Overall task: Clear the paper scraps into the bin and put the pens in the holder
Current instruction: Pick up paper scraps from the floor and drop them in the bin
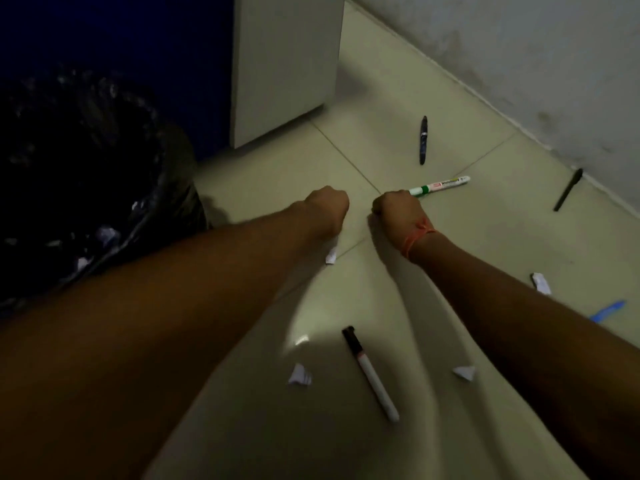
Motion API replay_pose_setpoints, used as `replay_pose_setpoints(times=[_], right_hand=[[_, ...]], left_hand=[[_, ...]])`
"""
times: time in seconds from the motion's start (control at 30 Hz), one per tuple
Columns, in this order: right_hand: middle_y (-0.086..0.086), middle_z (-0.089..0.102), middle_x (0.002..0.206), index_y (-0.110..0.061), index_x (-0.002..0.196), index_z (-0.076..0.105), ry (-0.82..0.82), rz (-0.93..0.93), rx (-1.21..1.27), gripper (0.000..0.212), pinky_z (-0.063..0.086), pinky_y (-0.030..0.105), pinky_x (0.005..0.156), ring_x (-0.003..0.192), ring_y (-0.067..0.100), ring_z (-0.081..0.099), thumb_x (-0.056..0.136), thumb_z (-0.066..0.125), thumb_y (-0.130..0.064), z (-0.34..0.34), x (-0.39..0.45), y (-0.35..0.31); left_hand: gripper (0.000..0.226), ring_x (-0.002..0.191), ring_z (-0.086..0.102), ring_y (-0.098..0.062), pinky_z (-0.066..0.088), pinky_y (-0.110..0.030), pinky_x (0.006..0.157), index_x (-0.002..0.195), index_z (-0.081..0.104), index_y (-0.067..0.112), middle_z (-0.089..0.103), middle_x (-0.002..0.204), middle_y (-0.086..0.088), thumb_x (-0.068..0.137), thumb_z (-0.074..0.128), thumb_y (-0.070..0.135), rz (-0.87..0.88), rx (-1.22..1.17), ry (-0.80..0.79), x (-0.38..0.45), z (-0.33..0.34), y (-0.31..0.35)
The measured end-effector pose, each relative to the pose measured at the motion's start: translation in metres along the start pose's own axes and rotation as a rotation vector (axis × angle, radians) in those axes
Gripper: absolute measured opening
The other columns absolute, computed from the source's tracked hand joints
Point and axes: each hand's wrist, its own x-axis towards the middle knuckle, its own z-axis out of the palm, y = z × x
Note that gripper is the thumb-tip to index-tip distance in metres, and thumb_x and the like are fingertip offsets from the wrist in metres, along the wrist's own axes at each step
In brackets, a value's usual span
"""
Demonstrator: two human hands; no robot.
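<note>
Both arms reach forward and down over a pale tiled floor point(485, 237). Left hand point(327, 211) is curled into a loose fist, knuckles away from the camera — can't tell if anything is inside it. Right hand point(398, 216) is also fisted, orange thread band point(415, 239) on the wrist; its knuckles sit right at the green-capped end of a white marker point(440, 186) lying on the floor, but can't tell whether the fingers actually grip it. Bin point(86, 188) with a black liner stands at left, just beside the left forearm, white scraps visible inside it. Paper scraps on the floor: one point(331, 255) just under the left wrist, one point(300, 375) near bottom centre, one point(464, 372) by the right forearm, one point(541, 283) at right. Pens on the floor: dark blue pen point(423, 140) beyond the hands near a white cabinet point(287, 64), black pen point(568, 190) by the wall base at right, black-capped white marker point(370, 374) between the forearms, blue pen point(607, 310) partly hidden behind the right forearm. Lighting is dim — left side mostly in shadow.
</note>
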Motion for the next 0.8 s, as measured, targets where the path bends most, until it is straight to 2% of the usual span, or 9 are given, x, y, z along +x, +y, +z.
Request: replay_pose_setpoints(times=[0.07,0.13,0.17,0.2,0.23,0.3,0.37,0.5,0.8], right_hand=[[0.027,0.069,0.098,0.003,0.092,0.07,0.007,0.023,0.03,0.018,0.047,0.035,0.079,0.095,0.041,0.063,0.085,0.053,0.0,-0.007,-0.019,0.008],[0.025,0.07,0.098,0.0,0.095,0.072,0.023,0.05,0.066,0.023,0.048,0.035,0.083,0.095,0.04,0.064,0.084,0.053,0.005,-0.016,-0.035,0.014],[0.024,0.07,0.098,-0.001,0.095,0.073,0.036,0.049,0.065,0.024,0.048,0.035,0.084,0.095,0.04,0.064,0.084,0.053,0.006,-0.021,-0.04,0.017],[0.023,0.071,0.097,-0.002,0.093,0.074,0.05,0.039,0.054,0.025,0.048,0.036,0.084,0.093,0.04,0.063,0.083,0.054,0.008,-0.026,-0.043,0.018],[0.022,0.071,0.094,-0.002,0.091,0.074,0.061,0.022,0.034,0.025,0.048,0.037,0.084,0.092,0.039,0.063,0.082,0.054,0.009,-0.03,-0.046,0.018],[0.022,0.071,0.089,-0.001,0.087,0.073,0.072,-0.019,-0.027,0.024,0.049,0.038,0.082,0.088,0.039,0.062,0.08,0.053,0.011,-0.038,-0.053,0.016],[0.023,0.069,0.085,0.0,0.085,0.072,0.072,-0.057,-0.097,0.023,0.051,0.04,0.078,0.084,0.039,0.061,0.079,0.053,0.011,-0.048,-0.058,0.013],[0.025,0.067,0.089,-0.002,0.088,0.071,0.075,-0.102,-0.168,0.023,0.044,0.036,0.072,0.085,0.042,0.061,0.08,0.053,0.01,-0.061,-0.069,0.009],[0.017,0.073,0.099,-0.008,0.097,0.074,0.01,-0.038,-0.04,0.021,0.049,0.036,0.083,0.094,0.036,0.064,0.086,0.058,0.0,-0.072,-0.127,0.036]], left_hand=[[0.022,0.107,0.064,-0.037,0.053,-0.036,0.087,0.109,0.069,-0.001,0.063,0.119,-0.023,0.089,0.065,0.007,0.039,-0.021,-0.047,-0.019,0.002,-0.003],[0.011,0.101,0.065,-0.042,0.054,-0.039,0.083,0.079,0.067,0.0,0.066,0.11,-0.029,0.084,0.071,0.009,0.095,-0.02,-0.091,-0.04,0.007,-0.005],[0.028,0.099,0.065,-0.044,0.054,-0.039,0.08,0.064,0.056,0.004,0.066,0.106,-0.032,0.086,0.069,0.013,0.126,-0.004,-0.108,-0.049,0.01,-0.005],[0.038,0.099,0.065,-0.044,0.052,-0.038,0.079,0.06,0.048,0.006,0.066,0.105,-0.032,0.091,0.064,0.019,0.164,0.02,-0.107,-0.056,0.015,-0.006],[0.038,0.102,0.064,-0.043,0.051,-0.037,0.081,0.066,0.052,0.005,0.066,0.107,-0.03,0.097,0.058,0.026,0.168,0.018,-0.11,-0.063,0.021,-0.007],[0.035,0.111,0.061,-0.039,0.048,-0.035,0.09,0.101,0.063,-0.001,0.062,0.117,-0.026,0.102,0.05,0.032,0.166,0.015,-0.126,-0.071,0.031,-0.008],[0.03,0.118,0.058,-0.036,0.046,-0.035,0.096,0.12,0.06,0.0,0.058,0.127,-0.023,0.099,0.053,0.021,0.17,0.019,-0.122,-0.076,0.034,-0.009],[0.031,0.12,0.058,-0.036,0.045,-0.035,0.097,0.122,0.062,0.004,0.06,0.129,-0.021,0.101,0.051,0.023,0.235,0.022,-0.085,-0.084,0.041,0.0],[0.03,0.096,0.066,-0.034,0.051,-0.033,0.077,0.105,0.067,0.005,0.069,0.107,-0.02,0.097,0.049,0.028,0.294,0.137,-0.024,-0.084,0.06,0.024]])
